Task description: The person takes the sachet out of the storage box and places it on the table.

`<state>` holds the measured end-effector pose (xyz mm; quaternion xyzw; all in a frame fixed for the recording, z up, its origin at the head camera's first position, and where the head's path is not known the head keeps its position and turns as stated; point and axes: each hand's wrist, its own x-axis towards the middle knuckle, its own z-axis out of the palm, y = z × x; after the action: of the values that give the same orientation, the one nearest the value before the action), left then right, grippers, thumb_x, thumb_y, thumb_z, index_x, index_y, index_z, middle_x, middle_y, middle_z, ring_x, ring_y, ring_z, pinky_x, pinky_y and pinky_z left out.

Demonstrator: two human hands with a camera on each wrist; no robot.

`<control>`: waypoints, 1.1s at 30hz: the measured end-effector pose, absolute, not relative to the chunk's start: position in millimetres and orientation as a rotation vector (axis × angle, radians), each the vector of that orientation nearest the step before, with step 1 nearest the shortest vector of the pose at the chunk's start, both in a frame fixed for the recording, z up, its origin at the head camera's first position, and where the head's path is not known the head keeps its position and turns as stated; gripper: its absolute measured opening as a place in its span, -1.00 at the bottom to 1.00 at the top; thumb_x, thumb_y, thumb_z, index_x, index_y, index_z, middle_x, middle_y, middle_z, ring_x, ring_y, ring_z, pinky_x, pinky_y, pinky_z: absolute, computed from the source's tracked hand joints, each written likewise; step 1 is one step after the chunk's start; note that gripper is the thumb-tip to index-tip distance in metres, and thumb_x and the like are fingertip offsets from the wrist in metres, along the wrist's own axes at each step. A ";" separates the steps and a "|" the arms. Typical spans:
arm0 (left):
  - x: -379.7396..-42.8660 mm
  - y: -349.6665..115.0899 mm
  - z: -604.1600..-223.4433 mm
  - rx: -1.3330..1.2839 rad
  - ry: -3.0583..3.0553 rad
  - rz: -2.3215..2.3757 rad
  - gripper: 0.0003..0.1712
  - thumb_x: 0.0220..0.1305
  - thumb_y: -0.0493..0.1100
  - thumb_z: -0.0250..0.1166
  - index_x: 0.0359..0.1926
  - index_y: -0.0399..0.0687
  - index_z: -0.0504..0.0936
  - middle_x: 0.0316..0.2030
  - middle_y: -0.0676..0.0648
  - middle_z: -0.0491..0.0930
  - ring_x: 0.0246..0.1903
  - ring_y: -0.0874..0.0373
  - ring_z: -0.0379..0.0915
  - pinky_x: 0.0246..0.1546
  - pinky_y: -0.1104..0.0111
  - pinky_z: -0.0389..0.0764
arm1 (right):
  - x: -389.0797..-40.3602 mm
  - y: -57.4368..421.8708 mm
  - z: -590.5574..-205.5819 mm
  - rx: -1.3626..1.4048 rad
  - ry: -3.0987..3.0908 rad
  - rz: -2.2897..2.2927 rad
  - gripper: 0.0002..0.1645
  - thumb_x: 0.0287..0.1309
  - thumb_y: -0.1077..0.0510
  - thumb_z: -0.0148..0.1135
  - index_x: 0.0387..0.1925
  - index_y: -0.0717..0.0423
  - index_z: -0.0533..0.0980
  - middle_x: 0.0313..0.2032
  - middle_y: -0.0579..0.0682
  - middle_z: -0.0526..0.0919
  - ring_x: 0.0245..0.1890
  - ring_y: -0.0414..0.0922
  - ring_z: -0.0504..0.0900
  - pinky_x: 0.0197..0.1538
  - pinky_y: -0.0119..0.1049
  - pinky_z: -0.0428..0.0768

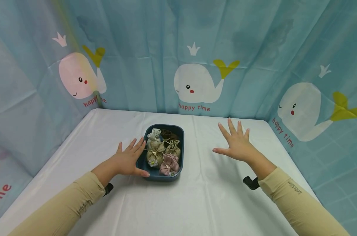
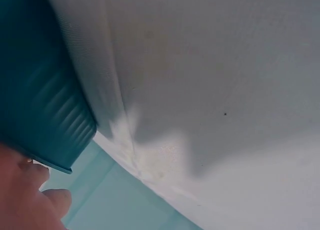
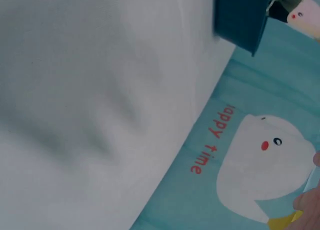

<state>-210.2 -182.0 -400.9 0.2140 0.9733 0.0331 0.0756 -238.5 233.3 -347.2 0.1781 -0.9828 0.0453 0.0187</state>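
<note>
A dark blue rectangular bin (image 1: 162, 178) stands on the white table, holding several small drawstring pouches. Among them are an olive pouch with a white flower (image 1: 155, 153), a dusty pink pouch (image 1: 169, 164), a pale grey pouch (image 1: 154, 135) and a dark brown pouch (image 1: 168, 135). My left hand (image 1: 126, 161) is spread at the bin's left side, fingers straight, the fingertips at its rim; whether they touch it I cannot tell. To the right of the bin, my right hand (image 1: 237, 144) hovers over the table with fingers spread, holding nothing.
The white cloth-covered table (image 1: 193, 206) has creases running front to back. Pale blue curtains (image 1: 137, 65) with printed whales enclose its back and both sides. A black wrist camera mount (image 1: 251, 183) sits under the right wrist.
</note>
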 end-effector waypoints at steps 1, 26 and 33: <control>-210.1 -182.1 -401.1 0.638 2.915 0.098 0.43 -0.28 0.64 0.11 0.43 -0.12 -0.21 0.43 -0.12 -0.31 0.37 -0.17 -0.42 0.07 -0.36 -0.42 | -238.7 232.1 -346.5 0.557 -3.050 0.145 0.29 -0.21 -0.69 -0.15 0.43 -0.18 -0.28 0.40 0.18 -0.45 0.30 0.32 -0.55 0.10 0.45 -0.38; -214.0 -182.6 -399.8 0.702 2.872 0.047 0.45 -0.26 0.68 0.01 0.42 -0.20 -0.26 0.42 -0.17 -0.34 0.38 -0.13 -0.37 0.20 -0.24 -0.26 | -244.3 198.3 -338.2 0.690 -2.974 0.377 0.22 -0.11 -0.55 0.03 0.43 -0.21 -0.29 0.40 0.10 -0.49 0.33 0.17 -0.59 0.19 0.36 -0.27; -215.7 -181.9 -398.9 0.712 2.846 0.058 0.45 -0.24 0.66 0.04 0.41 -0.22 -0.27 0.41 -0.18 -0.35 0.38 -0.12 -0.39 0.24 -0.17 -0.24 | -243.8 177.6 -342.6 0.813 -2.925 0.453 0.23 -0.13 -0.56 0.03 0.42 -0.26 -0.30 0.40 0.01 -0.52 0.35 0.12 -0.57 0.24 0.29 -0.24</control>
<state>-215.7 -181.9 -398.9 0.2413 0.9647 0.0198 0.1036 -243.8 177.6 -342.6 0.2646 -0.9523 0.1475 0.0359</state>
